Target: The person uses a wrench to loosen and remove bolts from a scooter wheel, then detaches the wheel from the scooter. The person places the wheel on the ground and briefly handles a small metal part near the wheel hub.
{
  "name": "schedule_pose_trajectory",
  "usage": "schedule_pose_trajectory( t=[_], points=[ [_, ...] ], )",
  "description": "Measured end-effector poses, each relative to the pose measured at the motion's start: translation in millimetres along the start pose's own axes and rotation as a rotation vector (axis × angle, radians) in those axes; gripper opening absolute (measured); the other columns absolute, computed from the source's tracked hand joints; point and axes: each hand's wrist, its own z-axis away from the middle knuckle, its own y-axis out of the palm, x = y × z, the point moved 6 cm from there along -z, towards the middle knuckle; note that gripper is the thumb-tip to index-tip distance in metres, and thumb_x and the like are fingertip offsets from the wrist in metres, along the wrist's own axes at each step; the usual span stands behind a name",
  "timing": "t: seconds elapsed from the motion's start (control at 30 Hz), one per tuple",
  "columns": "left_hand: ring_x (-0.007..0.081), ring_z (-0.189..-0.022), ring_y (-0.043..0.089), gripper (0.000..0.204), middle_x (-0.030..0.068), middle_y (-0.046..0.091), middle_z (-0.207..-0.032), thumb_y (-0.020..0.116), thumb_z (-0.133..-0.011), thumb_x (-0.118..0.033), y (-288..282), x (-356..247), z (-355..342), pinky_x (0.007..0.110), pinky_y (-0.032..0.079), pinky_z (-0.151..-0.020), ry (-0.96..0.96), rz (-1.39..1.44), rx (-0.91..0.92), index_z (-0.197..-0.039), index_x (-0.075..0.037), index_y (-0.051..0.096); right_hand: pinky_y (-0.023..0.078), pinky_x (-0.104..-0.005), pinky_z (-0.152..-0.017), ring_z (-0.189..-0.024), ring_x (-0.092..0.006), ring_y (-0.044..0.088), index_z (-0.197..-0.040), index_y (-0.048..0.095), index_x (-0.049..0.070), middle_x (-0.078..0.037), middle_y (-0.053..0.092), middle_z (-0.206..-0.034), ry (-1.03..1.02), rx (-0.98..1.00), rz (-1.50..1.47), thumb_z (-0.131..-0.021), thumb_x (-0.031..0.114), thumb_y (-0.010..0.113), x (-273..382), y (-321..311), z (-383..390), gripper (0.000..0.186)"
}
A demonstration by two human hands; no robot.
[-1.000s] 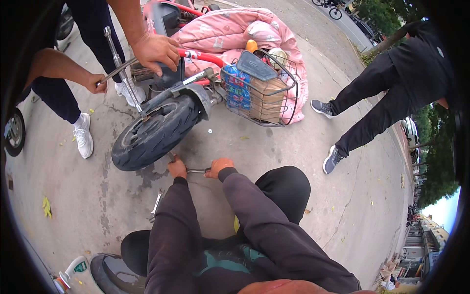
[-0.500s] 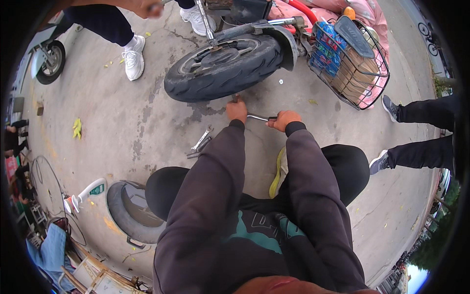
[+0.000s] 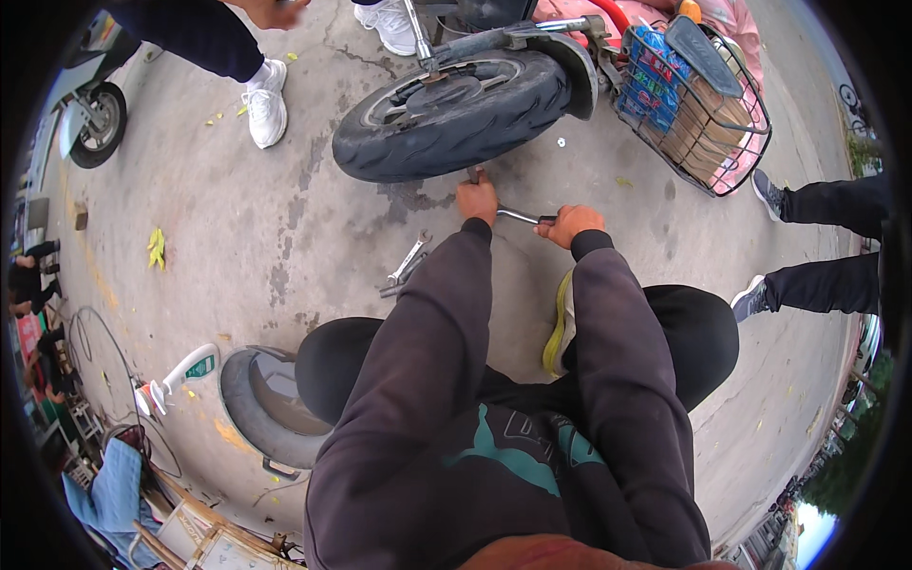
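Note:
My right hand (image 3: 576, 226) is closed around the dark handle of a wrench (image 3: 519, 216) with a silver shaft, held low over the concrete. The shaft bends toward my left hand (image 3: 477, 198), whose fingers are wrapped round its other end just below the tyre. My fist covers that end, so its shape is hidden. In front of both hands, a black-tyred scooter wheel (image 3: 451, 133) lies tilted, still on its fork. A silver open-ended wrench (image 3: 409, 255) rests on the ground left of my arms, beside a dark metal piece (image 3: 403, 277).
A wire basket (image 3: 750, 152) holding a box and a blue packet stands at the right. A tyre-like rubber basin (image 3: 242, 399) and a white spray bottle (image 3: 192, 369) lie lower left. Two people stand near, one in white shoes (image 3: 267, 106). A small nut (image 3: 561, 142) sits by the wheel.
The whole view has shifted slightly, so things appear further right and the wheel a little higher. Both hands keep their grip, with little change relative to the wheel.

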Motion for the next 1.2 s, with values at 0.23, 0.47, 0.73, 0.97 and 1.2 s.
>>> schedule_pose_trajectory(
  t=[0.23, 0.47, 0.73, 0.97, 1.2],
  points=[
    [0.0326, -0.048, 0.062, 0.06, 0.021, 0.059, -0.053, 0.059, -0.095, -0.043, 11, 16, -15, 0.043, 0.049, -0.055, 0.034, 0.145, 0.122, -0.067, 0.01, 0.06, 0.052, -0.0399, -0.089, -0.106, -0.0293, 0.067, -0.111, 0.072, 0.011, -0.012, 0.072, -0.108, 0.094, 0.029, -0.052, -0.081, 0.068, 0.063, 14, 5, 20, 0.066],
    [0.0386, -0.064, 0.068, 0.05, 0.0229, 0.064, -0.061, 0.061, -0.093, -0.037, 26, 33, -18, 0.045, 0.051, -0.067, -0.045, 0.169, 0.307, -0.077, 0.011, 0.065, 0.054, -0.0372, -0.083, -0.098, -0.0253, 0.07, -0.104, 0.075, 0.016, -0.008, 0.073, -0.101, 0.231, -0.045, -0.007, -0.084, 0.061, 0.066, 29, 11, 47, 0.05],
    [0.0302, -0.058, 0.067, 0.027, 0.0152, 0.068, -0.066, 0.06, -0.093, -0.024, 26, 25, -3, 0.04, 0.053, -0.069, -0.027, 0.381, 0.436, -0.091, 0.002, 0.067, 0.056, -0.0383, -0.076, -0.089, -0.0284, 0.072, -0.095, 0.075, 0.011, -0.011, 0.073, -0.093, 0.327, -0.15, 0.012, -0.083, 0.056, 0.069, 50, 23, 72, 0.047],
    [0.0196, -0.049, 0.056, 0.015, 0.0079, 0.055, -0.068, 0.06, -0.093, -0.011, 44, 55, -14, 0.034, 0.045, -0.045, 0.163, 0.402, 0.594, -0.097, 0.002, 0.055, 0.056, -0.0402, -0.067, -0.076, -0.0305, 0.072, -0.086, 0.07, 0.006, -0.012, 0.071, -0.079, 0.305, -0.28, -0.008, -0.082, 0.052, 0.072, 76, 31, 95, 0.047],
    [0.0193, -0.043, 0.051, 0.02, 0.0048, 0.048, -0.057, 0.059, -0.095, -0.014, 31, 49, -1, 0.035, 0.046, -0.044, 0.144, 0.424, 0.54, -0.081, -0.001, 0.053, 0.056, -0.0435, -0.068, -0.075, -0.0329, 0.071, -0.087, 0.066, 0.004, -0.014, 0.07, -0.075, 0.218, -0.277, -0.032, -0.084, 0.049, 0.07, 63, 48, 95, 0.046]
  ],
)
